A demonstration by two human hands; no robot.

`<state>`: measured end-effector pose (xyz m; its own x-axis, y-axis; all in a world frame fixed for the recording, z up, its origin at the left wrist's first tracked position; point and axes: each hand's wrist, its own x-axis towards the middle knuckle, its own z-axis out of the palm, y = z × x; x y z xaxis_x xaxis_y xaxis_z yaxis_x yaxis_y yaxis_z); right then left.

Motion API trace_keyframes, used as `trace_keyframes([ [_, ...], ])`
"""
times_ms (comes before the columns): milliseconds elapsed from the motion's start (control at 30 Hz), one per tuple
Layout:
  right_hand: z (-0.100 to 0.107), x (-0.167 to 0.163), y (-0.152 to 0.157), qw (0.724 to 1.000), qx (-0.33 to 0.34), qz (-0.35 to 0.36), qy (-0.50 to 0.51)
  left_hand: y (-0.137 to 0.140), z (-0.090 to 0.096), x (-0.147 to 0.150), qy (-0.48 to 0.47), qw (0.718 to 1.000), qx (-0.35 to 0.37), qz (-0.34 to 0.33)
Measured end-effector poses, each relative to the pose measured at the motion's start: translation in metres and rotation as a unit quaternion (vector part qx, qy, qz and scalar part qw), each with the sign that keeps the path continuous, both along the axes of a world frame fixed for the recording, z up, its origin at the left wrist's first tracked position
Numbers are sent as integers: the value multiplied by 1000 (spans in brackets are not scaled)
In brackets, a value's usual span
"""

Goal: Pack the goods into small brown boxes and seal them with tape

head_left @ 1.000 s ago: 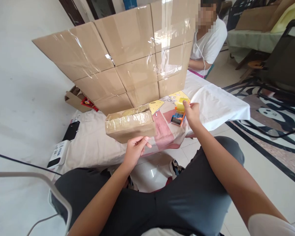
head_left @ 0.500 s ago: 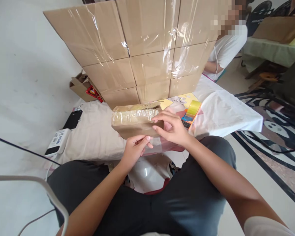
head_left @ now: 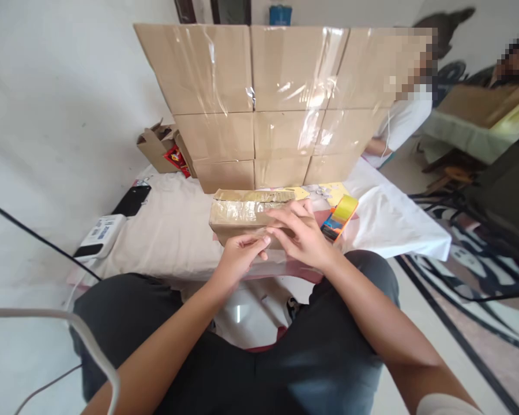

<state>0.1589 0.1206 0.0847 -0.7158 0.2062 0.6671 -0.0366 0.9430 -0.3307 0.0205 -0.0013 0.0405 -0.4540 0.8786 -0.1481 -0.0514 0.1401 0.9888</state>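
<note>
A small cardboard box (head_left: 231,213) with shiny clear tape along its top face stands on the cloth-covered table before me. A torn-looking cardboard edge runs along its far side. My left hand (head_left: 244,253) is at the near side of the box, thumb and fingers pinched together; what lies between them, if anything, is too small to make out. Close by on the right, my right hand (head_left: 305,233) reaches over the box's right end, fingers bent and apart from the thumb. Its thumb tip is close to the left fingertips. Both hands hide part of the box.
Stacked taped cartons (head_left: 281,135) rise behind the box. An orange tape dispenser with yellow tape (head_left: 341,216) lies to the right. A black phone (head_left: 132,200), a white device (head_left: 100,236) and an open carton (head_left: 158,150) are left. A person in a white shirt (head_left: 413,121) sits beyond.
My view has tilted and turned, so the stacked cartons show more fully. My right thumb has come closer to the left fingertips. The small box stays under my hands.
</note>
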Motion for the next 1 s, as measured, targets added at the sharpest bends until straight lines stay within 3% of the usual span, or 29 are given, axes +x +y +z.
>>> trace_keyframes([
  [100,13,12,0,992,-49,-58,102,-4,-11,-10,37,999,-11,-15],
  [200,36,25,5,964,-96,-109,223,-12,-21,-21,224,973,42,46],
  [233,44,28,8,960,-108,-104,236,-14,-22,-24,312,944,79,73],
  [300,55,28,13,965,-139,-69,211,-16,-17,-31,474,860,153,107],
  [367,60,20,19,972,-177,-24,153,-13,-8,-38,579,787,185,102],
  [433,60,4,25,971,-223,11,91,-7,-2,-45,634,752,164,79],
  [567,52,-41,42,956,-288,47,-21,0,-6,-53,647,751,119,48],
  [700,31,-72,65,949,-273,49,-148,-2,-15,-53,658,741,125,54],
  [800,15,-75,77,949,-263,39,-171,-3,-15,-51,667,732,129,55],
  [900,8,-72,74,960,-221,20,-171,-3,-13,-47,663,738,117,55],
  [1000,9,-71,63,976,-94,-50,-192,-4,-12,-44,655,746,107,58],
])
